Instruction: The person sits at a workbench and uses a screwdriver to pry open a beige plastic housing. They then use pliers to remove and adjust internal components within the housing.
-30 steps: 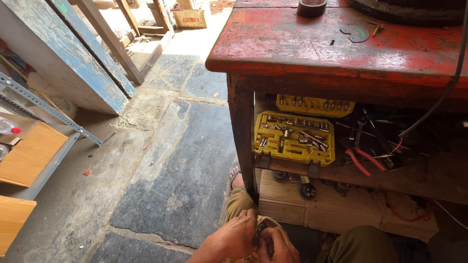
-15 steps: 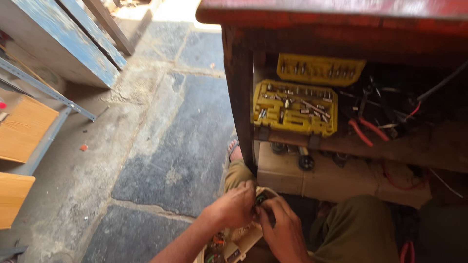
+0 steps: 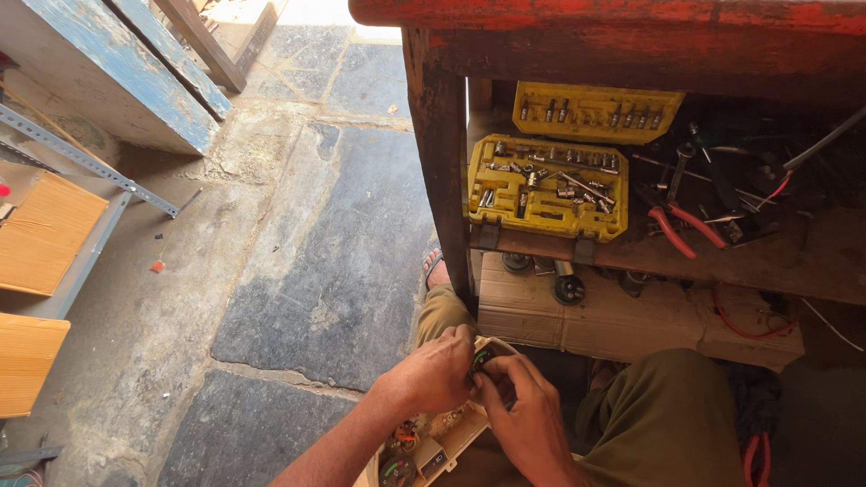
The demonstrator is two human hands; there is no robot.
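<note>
Left hand: I see my left hand (image 3: 435, 372) curled over the top of a small round part (image 3: 483, 359), fingers closed on its near edge.
Right hand: my right hand (image 3: 523, 408) comes up from below, thumb and forefinger pinched on the same part.
Part: it sits between both sets of fingertips, over my lap, just above a pale circuit board (image 3: 431, 442) on my knee.
Bearing: both hands touch it, left from the left, right from under; its long axis I cannot tell.
Around: yellow socket set (image 3: 545, 185) and red pliers (image 3: 690, 223) on the shelf under the red workbench (image 3: 631, 27).

Small dark round part (image 3: 483, 359) with green mark; pinched between both hands' fingertips above lap
</note>
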